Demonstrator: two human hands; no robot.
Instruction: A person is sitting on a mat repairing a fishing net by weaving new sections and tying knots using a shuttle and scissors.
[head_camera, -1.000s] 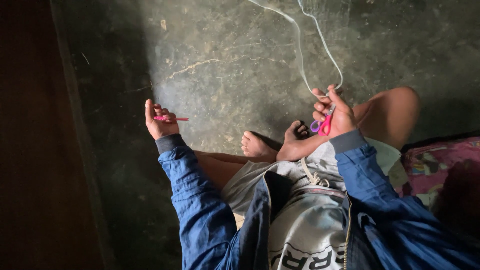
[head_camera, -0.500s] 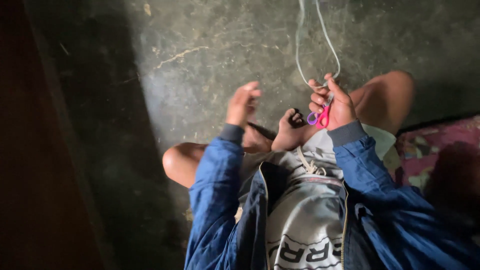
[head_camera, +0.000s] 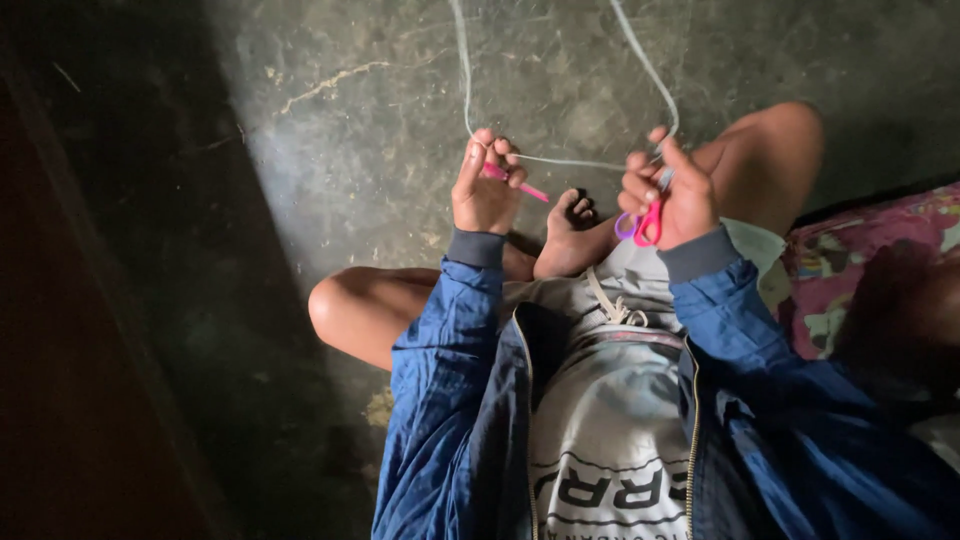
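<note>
Fingers (head_camera: 487, 158) of left hand (head_camera: 484, 195) pinching a pink stick (head_camera: 517, 181) and the white cord (head_camera: 560, 159). Right hand (head_camera: 672, 200) curled around pink-and-purple scissors (head_camera: 645, 222), also touching cord. Cord stretched between both hands, looping up over cracked concrete floor (head_camera: 330, 150). Bare foot (head_camera: 570, 235) just below, between hands.

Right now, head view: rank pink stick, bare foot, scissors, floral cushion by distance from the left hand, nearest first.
1. Pink stick: in the left hand grip, held between its fingers.
2. Bare foot: just right of that hand, at centre.
3. Scissors: farther right, pink and purple handles in the right hand.
4. Floral cushion: far right edge, beyond the right sleeve.
</note>
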